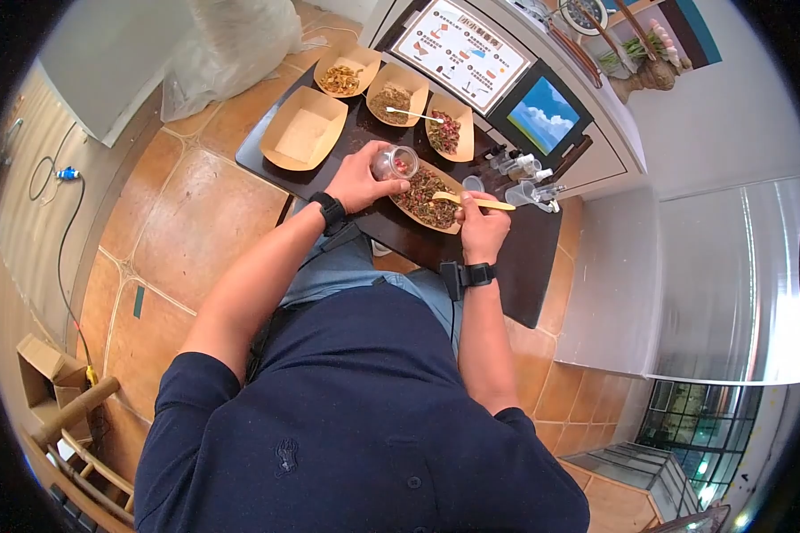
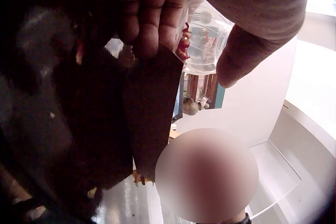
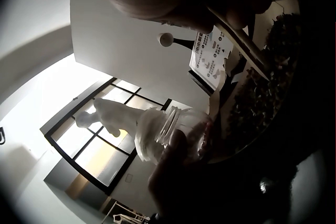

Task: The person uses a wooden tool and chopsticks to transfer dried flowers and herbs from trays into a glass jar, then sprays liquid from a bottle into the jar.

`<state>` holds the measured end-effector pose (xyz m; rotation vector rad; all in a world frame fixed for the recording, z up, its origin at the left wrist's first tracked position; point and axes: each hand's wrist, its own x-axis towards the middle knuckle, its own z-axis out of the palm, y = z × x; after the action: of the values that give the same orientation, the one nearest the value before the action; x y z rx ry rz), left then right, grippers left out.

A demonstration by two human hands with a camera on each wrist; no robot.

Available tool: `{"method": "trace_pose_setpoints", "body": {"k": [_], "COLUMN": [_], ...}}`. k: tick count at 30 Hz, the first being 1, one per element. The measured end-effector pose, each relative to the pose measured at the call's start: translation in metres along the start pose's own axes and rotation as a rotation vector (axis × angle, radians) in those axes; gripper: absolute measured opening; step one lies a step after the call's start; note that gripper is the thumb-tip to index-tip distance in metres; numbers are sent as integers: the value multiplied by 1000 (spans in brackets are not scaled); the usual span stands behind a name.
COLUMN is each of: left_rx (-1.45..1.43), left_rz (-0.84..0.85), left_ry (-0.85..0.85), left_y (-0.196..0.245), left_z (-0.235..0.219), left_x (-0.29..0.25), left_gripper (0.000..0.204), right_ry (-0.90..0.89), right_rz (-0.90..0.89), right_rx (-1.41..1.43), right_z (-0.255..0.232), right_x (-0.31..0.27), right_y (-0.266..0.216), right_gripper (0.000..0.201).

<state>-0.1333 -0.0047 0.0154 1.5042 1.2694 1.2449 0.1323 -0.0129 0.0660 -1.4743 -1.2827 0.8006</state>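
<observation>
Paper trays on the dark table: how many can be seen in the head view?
5. Three stand in the back row. One pale-filled tray lies at the left edge. One lies nearest the person, between the hands. None seems hidden.

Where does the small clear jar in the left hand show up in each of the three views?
Head: the jar is upper centre, gripped by the left hand at the near tray's edge.
Left wrist: top centre, between fingers and thumb.
Right wrist: lower centre, mouth toward the camera.
Shared landmark: the instruction card, seen again in the right wrist view; not seen in the left wrist view.
</observation>
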Motion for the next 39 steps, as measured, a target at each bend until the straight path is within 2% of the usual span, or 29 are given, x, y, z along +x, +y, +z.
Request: {"method": "trace_pose_setpoints", "body": {"k": [6, 16, 31, 39], "left_rx": [-2, 0, -19, -8], "left_rz": [-5, 6, -3, -15], "left_ry": [0, -4, 17, -6], "left_y": [3, 6, 3, 6], "left_z": [-1, -2, -1, -3], "left_x": [-2, -2, -1, -2], "left_gripper": [84, 83, 86, 83], "right_ry": [12, -3, -4, 8], "right_rz": [-4, 50, -8, -81], "right_rx": [123, 50, 145, 328], "right_z": [-5, 1, -5, -5], "right_x": [5, 5, 8, 5], "right_y": [1, 7, -3, -35], "right_gripper": [11, 15, 14, 14]}}
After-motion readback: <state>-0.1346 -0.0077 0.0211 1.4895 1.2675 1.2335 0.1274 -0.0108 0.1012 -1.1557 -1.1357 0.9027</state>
